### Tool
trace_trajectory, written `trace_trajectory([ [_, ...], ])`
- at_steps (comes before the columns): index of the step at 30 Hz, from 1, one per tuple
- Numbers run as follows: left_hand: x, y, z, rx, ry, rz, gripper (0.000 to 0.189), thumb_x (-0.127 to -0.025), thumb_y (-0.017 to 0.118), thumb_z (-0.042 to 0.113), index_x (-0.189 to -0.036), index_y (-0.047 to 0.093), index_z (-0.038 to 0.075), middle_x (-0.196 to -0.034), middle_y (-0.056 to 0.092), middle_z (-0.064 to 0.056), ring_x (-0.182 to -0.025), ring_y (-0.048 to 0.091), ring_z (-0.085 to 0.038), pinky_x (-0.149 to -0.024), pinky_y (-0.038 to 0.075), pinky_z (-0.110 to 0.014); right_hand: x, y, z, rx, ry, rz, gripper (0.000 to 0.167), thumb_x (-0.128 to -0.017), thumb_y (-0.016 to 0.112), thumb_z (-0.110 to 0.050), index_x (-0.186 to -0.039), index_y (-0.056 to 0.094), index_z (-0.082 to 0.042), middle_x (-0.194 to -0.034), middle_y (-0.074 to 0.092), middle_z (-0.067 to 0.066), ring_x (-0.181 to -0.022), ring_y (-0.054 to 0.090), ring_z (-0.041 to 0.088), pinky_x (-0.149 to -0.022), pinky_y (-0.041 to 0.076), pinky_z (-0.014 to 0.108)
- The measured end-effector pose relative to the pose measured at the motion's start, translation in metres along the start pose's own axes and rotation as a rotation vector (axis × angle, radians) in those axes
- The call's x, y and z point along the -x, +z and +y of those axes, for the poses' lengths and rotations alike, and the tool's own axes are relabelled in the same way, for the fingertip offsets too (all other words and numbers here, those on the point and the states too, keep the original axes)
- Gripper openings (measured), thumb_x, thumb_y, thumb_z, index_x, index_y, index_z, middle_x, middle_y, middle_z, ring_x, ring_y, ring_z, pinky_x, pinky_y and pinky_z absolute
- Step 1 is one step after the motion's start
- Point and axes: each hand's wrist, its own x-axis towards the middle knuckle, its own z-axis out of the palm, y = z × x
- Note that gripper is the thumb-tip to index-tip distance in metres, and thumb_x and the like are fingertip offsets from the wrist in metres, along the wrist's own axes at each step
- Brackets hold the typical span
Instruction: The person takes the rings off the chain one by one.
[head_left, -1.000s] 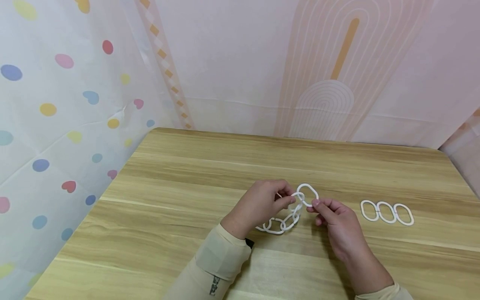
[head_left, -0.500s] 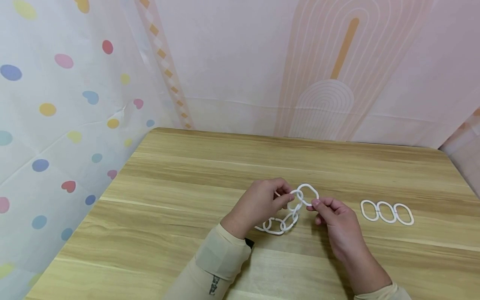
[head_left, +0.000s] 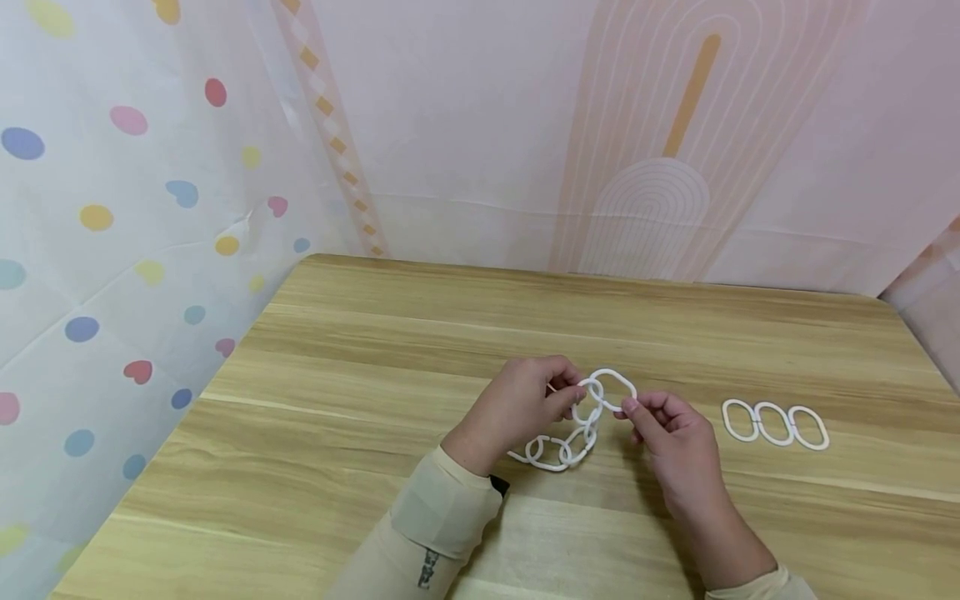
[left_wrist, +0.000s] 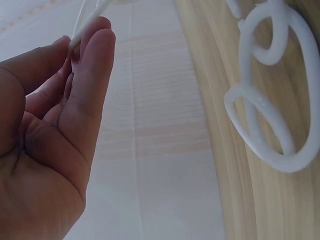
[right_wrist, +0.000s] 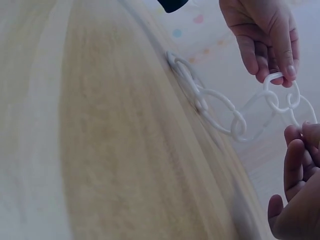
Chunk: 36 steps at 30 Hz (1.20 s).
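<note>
My left hand (head_left: 517,404) pinches a white plastic chain link (head_left: 597,393) between thumb and fingers, above the wooden table. Hooked through that link is the oval end link (head_left: 617,372), whose lower right side my right hand (head_left: 681,450) pinches between thumb and forefinger. From the left-hand link, the rest of the white chain (head_left: 550,468) droops down and curves left, partly behind the left wrist. Several joined links (right_wrist: 239,126) hang toward the tabletop in the right wrist view. Close up in the left wrist view, a large link (left_wrist: 284,164) has others threaded through it.
Three loose white links (head_left: 756,422) lie side by side on the wooden table (head_left: 420,333), right of my right hand. A patterned pink cloth (head_left: 465,125) stands behind the table, and a dotted cloth (head_left: 150,217) runs along its left.
The end link and the link hooked to it have shifted slightly left, with my right hand following. Both hands keep their pinch. The three loose links have not moved.
</note>
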Motion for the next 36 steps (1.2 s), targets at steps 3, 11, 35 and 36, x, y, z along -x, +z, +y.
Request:
trace_trajectory([
  [3,-0.0001,-0.0001,-0.0003,0.033,-0.016,-0.001,0.007,-0.098,0.067,0.012,-0.096,0.071,0.007,-0.077,0.067,0.003,-0.067,0.067,-0.011,-0.060,0.053,-0.020,0.0012,0.0008,0.0000,0.041,-0.041,0.013,0.006,-0.096,0.069,-0.008,-0.093,0.068,-0.004,-0.078,0.071,-0.006,-0.068,0.055,0.013,-0.061,0.048,0.023],
  [11,0.0000,-0.0005,-0.0006,0.087,-0.055,-0.004,0.008,-0.097,0.067,0.010,-0.097,0.071,0.003,-0.077,0.066,0.002,-0.068,0.069,-0.016,-0.060,0.054,-0.020,0.0030,0.0006,0.0021,0.155,-0.160,0.013,0.014,-0.096,0.069,-0.009,-0.099,0.067,0.004,-0.078,0.070,-0.007,-0.065,0.057,0.014,-0.059,0.048,0.023],
  [35,0.0000,0.0001,-0.0001,0.040,-0.057,0.007,0.006,-0.097,0.068,0.012,-0.096,0.071,0.007,-0.079,0.067,0.002,-0.068,0.070,-0.019,-0.060,0.053,-0.020,0.0018,-0.0043,0.0008,0.178,-0.165,0.077,0.013,-0.093,0.073,-0.012,-0.095,0.071,0.001,-0.078,0.071,0.008,-0.063,0.057,0.015,-0.054,0.046,0.021],
  [36,0.0000,0.0001,-0.0001,0.040,-0.056,0.009,0.006,-0.097,0.068,0.012,-0.096,0.071,0.007,-0.079,0.067,0.001,-0.068,0.070,-0.019,-0.060,0.053,-0.019,0.0017,-0.0048,0.0005,0.171,-0.164,0.083,0.012,-0.093,0.073,-0.011,-0.095,0.071,0.001,-0.077,0.070,0.006,-0.062,0.056,0.014,-0.054,0.046,0.021],
])
